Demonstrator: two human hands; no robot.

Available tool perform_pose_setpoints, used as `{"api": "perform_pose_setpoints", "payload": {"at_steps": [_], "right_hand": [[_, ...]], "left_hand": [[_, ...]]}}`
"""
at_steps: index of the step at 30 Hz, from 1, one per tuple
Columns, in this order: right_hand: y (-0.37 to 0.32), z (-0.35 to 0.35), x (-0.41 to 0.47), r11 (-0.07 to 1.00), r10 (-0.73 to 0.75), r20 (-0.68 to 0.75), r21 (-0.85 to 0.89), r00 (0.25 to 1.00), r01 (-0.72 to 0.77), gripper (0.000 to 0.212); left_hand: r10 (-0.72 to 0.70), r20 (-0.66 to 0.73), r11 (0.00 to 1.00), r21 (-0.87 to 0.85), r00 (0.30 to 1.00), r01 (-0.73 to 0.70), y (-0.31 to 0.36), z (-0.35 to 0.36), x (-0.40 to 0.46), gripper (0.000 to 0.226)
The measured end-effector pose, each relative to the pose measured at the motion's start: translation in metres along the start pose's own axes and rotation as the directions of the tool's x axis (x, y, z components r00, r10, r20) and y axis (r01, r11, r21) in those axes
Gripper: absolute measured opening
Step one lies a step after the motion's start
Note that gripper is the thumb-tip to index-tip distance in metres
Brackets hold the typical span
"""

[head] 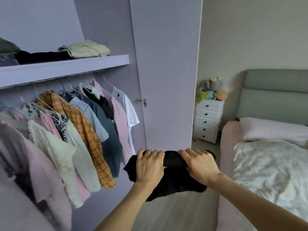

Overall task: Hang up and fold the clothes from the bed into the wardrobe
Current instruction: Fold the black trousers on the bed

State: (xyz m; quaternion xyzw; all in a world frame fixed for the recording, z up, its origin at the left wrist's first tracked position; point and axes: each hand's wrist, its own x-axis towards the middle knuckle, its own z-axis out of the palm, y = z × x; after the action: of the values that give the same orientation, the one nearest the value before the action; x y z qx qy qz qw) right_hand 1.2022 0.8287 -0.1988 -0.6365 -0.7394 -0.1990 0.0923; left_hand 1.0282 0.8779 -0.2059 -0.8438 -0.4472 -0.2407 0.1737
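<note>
Two hands are curled over one folded black garment [173, 177]: the left hand [149, 165] grips its left end, the right hand [199, 165] its right end. The garment is held in the air in front of the wardrobe door [166, 72], between the hanging clothes [80, 124] to the door's left and the bed [266, 164] to its right. What kind of garment it is cannot be told. Folded clothes [85, 49] lie on the shelf [66, 69], left of the door.
</note>
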Motion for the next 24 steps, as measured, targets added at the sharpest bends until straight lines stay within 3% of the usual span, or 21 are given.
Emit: {"api": "perform_pose_setpoints", "payload": {"at_steps": [3, 6, 11, 15, 18, 20, 22, 24], "right_hand": [[0.04, 0.003, 0.055, 0.999, -0.044, 0.027, 0.004, 0.999, 0.044, 0.037], [0.069, -0.004, 0.113, 0.998, -0.027, 0.016, 0.048, 1.0, 0.026, 0.049], [0.082, -0.024, 0.209, 0.973, -0.114, 0.039, 0.208, 0.993, 0.104, 0.062], [0.06, -0.047, 0.284, 0.951, -0.137, -0.158, 0.256, 0.978, 0.175, 0.064], [0.032, -0.08, 0.344, 0.958, -0.129, -0.454, 0.172, 0.882, 0.229, 0.061], [0.009, -0.105, 0.381, 0.96, -0.088, -0.654, 0.147, 0.751, 0.24, 0.06], [-0.014, -0.125, 0.41, 0.95, -0.062, -0.757, 0.155, 0.651, 0.271, 0.062], [-0.039, -0.138, 0.442, 0.931, -0.092, -0.78, 0.154, 0.619, 0.332, 0.06]], "left_hand": [[0.0, 0.063, 0.999, 0.049, 0.998, -0.003, -0.017, 0.001, 0.055, 0.039], [-0.044, 0.188, 0.999, 0.011, 0.981, 0.043, -0.037, -0.006, 0.107, 0.04], [-0.149, 0.181, 0.988, 0.072, 0.972, 0.138, -0.087, -0.039, 0.17, 0.043], [-0.238, 0.044, 0.955, 0.194, 0.97, 0.225, -0.142, -0.078, 0.206, 0.042], [-0.274, -0.125, 0.92, 0.253, 0.953, 0.298, -0.188, -0.123, 0.236, 0.04], [-0.322, -0.262, 0.891, 0.242, 0.91, 0.385, -0.22, -0.151, 0.255, 0.039], [-0.434, -0.337, 0.848, 0.162, 0.836, 0.505, -0.25, -0.177, 0.274, 0.037], [-0.567, -0.359, 0.789, 0.024, 0.742, 0.614, -0.289, -0.197, 0.291, 0.036]]}}
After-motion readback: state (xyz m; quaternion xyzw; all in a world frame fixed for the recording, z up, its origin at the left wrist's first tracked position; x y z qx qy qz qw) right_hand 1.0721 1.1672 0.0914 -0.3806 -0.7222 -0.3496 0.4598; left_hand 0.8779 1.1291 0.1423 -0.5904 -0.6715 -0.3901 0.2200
